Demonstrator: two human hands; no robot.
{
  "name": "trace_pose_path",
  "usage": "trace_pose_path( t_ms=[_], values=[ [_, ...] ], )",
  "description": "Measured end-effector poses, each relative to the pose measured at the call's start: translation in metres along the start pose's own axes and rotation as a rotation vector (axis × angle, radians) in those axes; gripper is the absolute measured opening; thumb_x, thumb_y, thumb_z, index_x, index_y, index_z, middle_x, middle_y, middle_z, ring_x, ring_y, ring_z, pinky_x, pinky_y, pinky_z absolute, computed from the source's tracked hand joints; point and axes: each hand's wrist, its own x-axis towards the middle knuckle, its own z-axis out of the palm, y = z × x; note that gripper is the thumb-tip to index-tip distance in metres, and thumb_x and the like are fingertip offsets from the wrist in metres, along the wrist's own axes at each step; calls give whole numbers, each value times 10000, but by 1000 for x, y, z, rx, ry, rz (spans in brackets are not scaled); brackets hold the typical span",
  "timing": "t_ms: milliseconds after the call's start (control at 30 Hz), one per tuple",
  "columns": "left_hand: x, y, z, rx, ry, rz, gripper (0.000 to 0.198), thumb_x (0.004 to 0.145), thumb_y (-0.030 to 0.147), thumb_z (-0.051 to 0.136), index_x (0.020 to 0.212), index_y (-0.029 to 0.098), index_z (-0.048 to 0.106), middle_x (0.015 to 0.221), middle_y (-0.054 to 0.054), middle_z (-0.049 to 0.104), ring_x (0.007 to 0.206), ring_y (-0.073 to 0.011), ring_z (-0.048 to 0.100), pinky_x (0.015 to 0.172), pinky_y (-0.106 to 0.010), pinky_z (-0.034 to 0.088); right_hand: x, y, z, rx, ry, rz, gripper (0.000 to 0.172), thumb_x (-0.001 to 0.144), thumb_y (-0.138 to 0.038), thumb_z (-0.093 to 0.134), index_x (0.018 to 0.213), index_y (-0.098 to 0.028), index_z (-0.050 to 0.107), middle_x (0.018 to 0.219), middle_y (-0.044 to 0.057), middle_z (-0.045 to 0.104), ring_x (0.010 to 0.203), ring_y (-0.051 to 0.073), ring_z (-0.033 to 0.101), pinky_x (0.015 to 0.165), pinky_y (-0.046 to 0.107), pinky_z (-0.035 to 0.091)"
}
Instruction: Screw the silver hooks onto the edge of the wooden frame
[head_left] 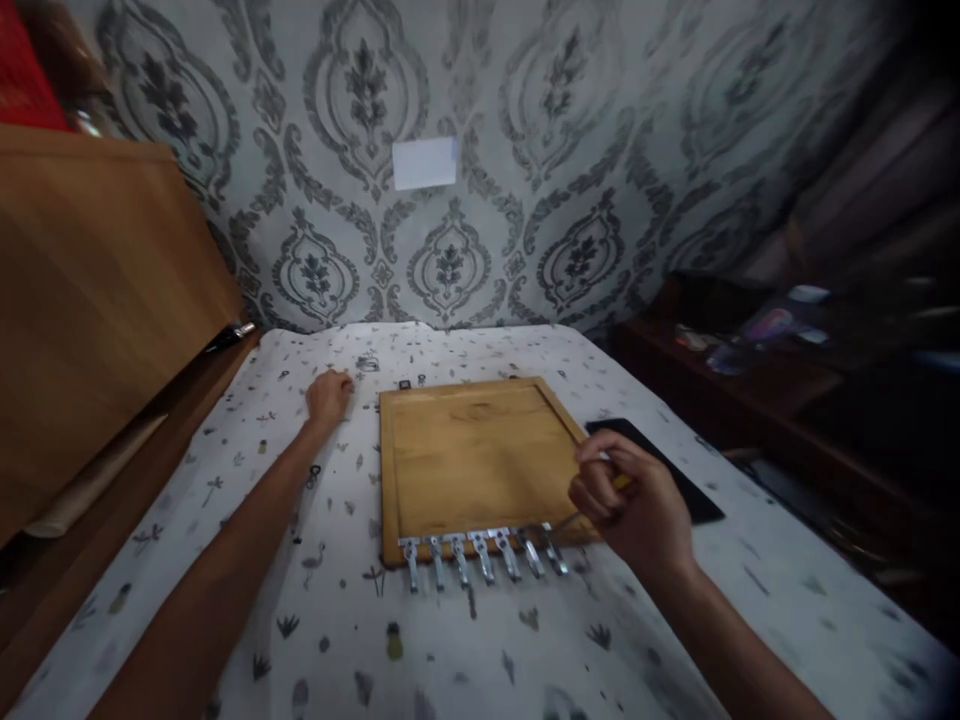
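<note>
A wooden board [480, 460] with a raised rim lies on the patterned white cloth. Along its near edge sits a row of several small metal clips [459, 560], their arms pointing toward me. My right hand [634, 495] is closed around a thin tool [622, 482] with a yellow handle. The tool's slim shaft slants down left to the clips at the right end of the row; its tip is blurred. To the left of the board, my left hand [328, 397] rests on the cloth as a loose fist, apart from the board, with nothing showing in it.
Partly under my right hand, a flat black slab [667, 470] lies right of the board. A wooden cabinet [97, 310] stands along the left side. On a dark shelf [735, 400] at right is a clear bottle [765, 325]. Patterned wallpaper with a white plate [424, 163] rises behind.
</note>
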Motion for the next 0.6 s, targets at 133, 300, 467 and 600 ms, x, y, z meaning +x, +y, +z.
trace_pose_path(
  t_ms=[133,300,467,600],
  values=[
    [1,-4,-2,-15,-16,20,280,982,358,618,1173,157,659,1239,-97,659,1141,-238,639,984,-473,547,1,0,2,-5,-14,-31,175,771,-305,621,668,-193,707,376,-109,219,362,66,93,353,189,180],
    [0,-6,-7,-33,-31,73,319,984,369,617,1235,174,635,1267,-102,647,1103,-224,652,947,-446,571,0,0,1,-37,-72,-24,219,818,-328,593,686,-196,709,388,-109,216,370,73,92,353,191,180],
    [-1,-9,-10,-48,-38,94,338,983,372,618,1260,178,624,1288,-106,636,1110,-228,649,946,-447,573,-2,0,-2,-19,-114,-35,206,819,-327,608,689,-196,698,397,-111,212,376,71,85,355,191,179],
    [-1,-11,-11,-50,-65,111,343,983,372,618,1264,176,621,1292,-108,634,1115,-230,647,950,-453,571,-1,-1,-4,16,-108,-33,211,813,-345,615,680,-204,698,390,-114,209,368,69,85,352,187,179]
  ],
)
